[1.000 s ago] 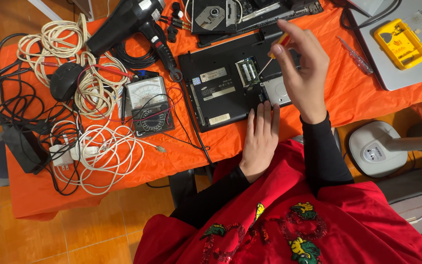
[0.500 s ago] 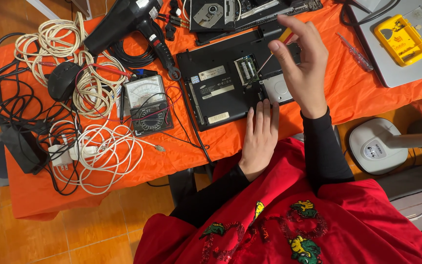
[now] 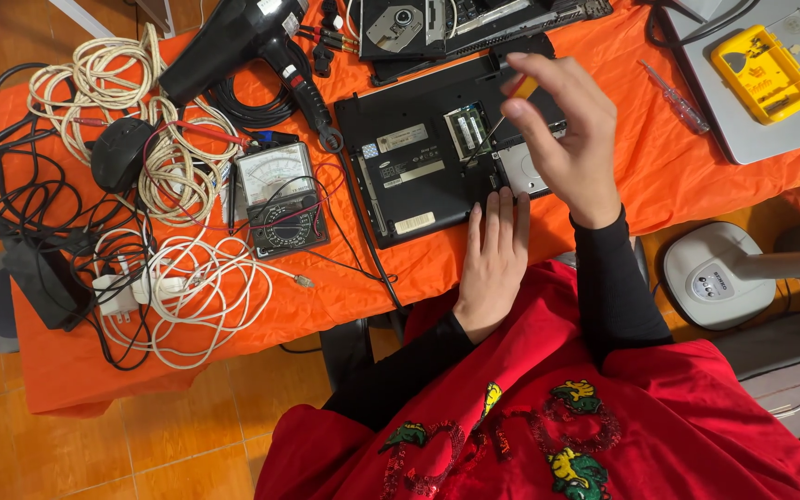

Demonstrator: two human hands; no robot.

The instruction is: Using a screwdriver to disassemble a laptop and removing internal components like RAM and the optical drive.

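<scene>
Currently the right hand pinches a screwdriver by its orange-yellow handle, fingers closed round it, shaft slanting down and left to the laptop beneath. Tip sits at or just above the open bay beside the memory stick; contact cannot be judged. Laptop lies belly-up, black, on the orange cloth.

Left hand rests flat, fingers straight and together, holding nothing; fingertips press the laptop's near edge, just below the right hand.

Left of both hands: an analog meter, touching tangled red and black leads. Farther left, coils of white cable and a black adapter. Beyond the meter, a black hair dryer.

Beyond the right hand, a second opened black unit with a disc drive. To its right, a clear-handled screwdriver lies loose on the cloth, then a yellow case atop a grey laptop.
</scene>
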